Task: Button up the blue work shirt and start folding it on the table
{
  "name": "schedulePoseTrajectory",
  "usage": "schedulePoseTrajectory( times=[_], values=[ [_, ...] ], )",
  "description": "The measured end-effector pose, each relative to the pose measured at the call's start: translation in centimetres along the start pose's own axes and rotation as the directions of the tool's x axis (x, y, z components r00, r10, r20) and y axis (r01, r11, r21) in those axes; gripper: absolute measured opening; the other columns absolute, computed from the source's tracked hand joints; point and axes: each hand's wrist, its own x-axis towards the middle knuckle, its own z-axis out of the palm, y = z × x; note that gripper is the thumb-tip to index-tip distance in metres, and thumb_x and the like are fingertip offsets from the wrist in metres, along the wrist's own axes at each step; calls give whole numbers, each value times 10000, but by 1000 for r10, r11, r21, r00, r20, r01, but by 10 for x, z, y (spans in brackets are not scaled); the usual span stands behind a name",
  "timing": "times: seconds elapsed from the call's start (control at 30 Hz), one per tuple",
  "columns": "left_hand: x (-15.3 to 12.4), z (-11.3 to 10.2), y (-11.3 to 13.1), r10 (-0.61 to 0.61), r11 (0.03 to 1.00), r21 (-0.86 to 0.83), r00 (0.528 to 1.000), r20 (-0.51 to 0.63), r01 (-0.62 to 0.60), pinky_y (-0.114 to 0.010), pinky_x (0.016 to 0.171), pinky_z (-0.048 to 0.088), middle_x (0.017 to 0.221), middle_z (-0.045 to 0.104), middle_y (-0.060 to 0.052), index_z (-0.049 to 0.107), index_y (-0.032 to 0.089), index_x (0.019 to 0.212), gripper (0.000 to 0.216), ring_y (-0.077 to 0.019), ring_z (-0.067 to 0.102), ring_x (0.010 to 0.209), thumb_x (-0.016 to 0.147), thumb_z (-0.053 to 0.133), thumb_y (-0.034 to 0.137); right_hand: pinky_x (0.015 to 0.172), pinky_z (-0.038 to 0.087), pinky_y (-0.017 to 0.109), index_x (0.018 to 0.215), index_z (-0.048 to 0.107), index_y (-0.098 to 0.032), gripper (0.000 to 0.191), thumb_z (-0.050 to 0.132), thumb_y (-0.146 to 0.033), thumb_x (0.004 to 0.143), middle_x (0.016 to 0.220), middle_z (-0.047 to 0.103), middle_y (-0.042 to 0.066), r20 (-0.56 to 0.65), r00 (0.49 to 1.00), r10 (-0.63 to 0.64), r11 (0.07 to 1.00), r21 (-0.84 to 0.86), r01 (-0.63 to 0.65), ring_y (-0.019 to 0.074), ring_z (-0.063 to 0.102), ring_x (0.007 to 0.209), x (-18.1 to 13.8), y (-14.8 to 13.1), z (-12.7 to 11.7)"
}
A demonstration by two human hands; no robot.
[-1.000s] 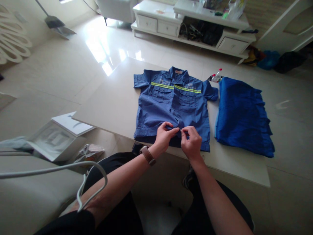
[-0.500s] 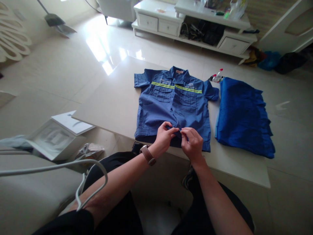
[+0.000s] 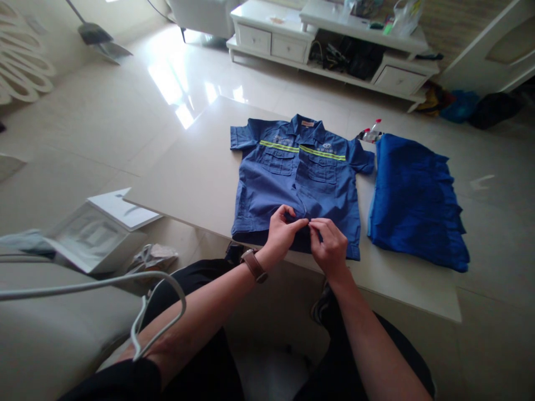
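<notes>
Tiled living room, pale desk mid-frame. I see almost no change since a second ago: left hand and right hand still pinch the blue shirt hem at centre; fastening unfinished.

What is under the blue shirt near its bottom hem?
The blue shirt lies flat on the pale table. The left hand and right hand pinch its front edges together at the hem. Whatever lies beneath the fabric is covered.
</notes>
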Motion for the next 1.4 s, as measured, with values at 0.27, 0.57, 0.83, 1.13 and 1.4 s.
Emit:
schedulePoseTrajectory(
  times=[0.27,0.57,0.83,1.13,1.4],
  values=[
    [-5,4,4,-248,908,-330,966,70,257,-190,648,437,699,575,79,403,229,856,580,-94,607,709,518,869,162,803,592,302,970,678,-224,176,531,-133,995,953,743,68,-103,995,-7,1000,-12,5,184,728,882,-3,0,1],
    [-6,-1,3,-352,888,-316,936,-4,333,-220,689,443,753,589,65,418,239,968,606,-101,609,737,541,820,86,860,615,361,1053,728,-247,294,491,-98,963,1055,777,84,9,1000,-12,999,35,12,209,750,957,-13,6,5],
    [-2,-1,10,-425,888,-205,904,-31,411,-217,615,399,726,563,69,428,240,1017,598,-98,575,652,564,766,47,897,606,363,1106,738,-242,351,481,-66,945,1115,783,77,93,987,-129,990,75,122,212,744,1046,-8,9,-6],
    [-2,0,0,-388,904,-233,918,-88,360,-200,574,358,738,581,71,406,250,1014,654,-87,549,608,568,876,164,882,606,385,1057,763,-278,298,527,-122,962,1087,778,60,132,989,-73,987,149,53,214,736,1013,-8,9,-6],
    [3,-2,-10,-131,991,-33,984,-123,128,-194,592,363,734,513,94,428,239,966,544,-56,462,586,635,859,257,759,611,361,807,691,-230,129,676,-282,924,887,722,49,63,969,240,932,263,-248,206,708,845,2,-3,0]
  ],
)
